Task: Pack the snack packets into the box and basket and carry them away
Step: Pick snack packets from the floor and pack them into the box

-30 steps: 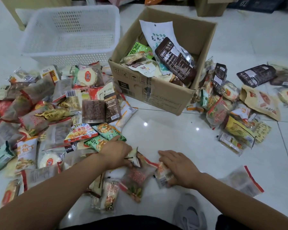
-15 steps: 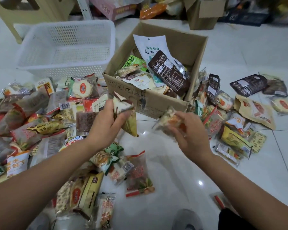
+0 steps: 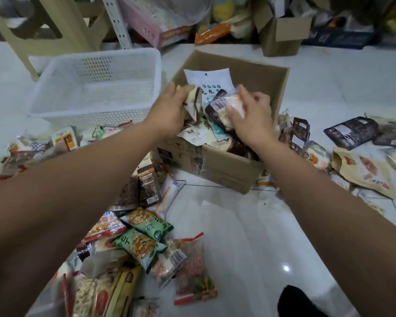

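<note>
Both my hands are over the open cardboard box (image 3: 217,167), which holds several snack packets, among them a tall white pouch (image 3: 209,82). My left hand (image 3: 169,110) grips a pale folded packet (image 3: 193,100) above the box's left side. My right hand (image 3: 252,113) holds a clear packet with a pale snack (image 3: 231,106) above the box's middle. The white plastic basket (image 3: 96,85) stands to the left of the box, with nothing visible inside. Loose snack packets lie on the floor at the lower left (image 3: 142,243) and to the right of the box (image 3: 364,170).
White tiled floor (image 3: 249,248) lies between me and the box. Behind are a beige plastic stool (image 3: 55,30), a pink carton (image 3: 156,30), a small cardboard box (image 3: 281,33) and other clutter. A dark shoe (image 3: 300,303) shows at the bottom right.
Both hands lifted packets from the floor pile, carried them forward and now hold them over the box. The view tilted up, showing more clutter behind.
</note>
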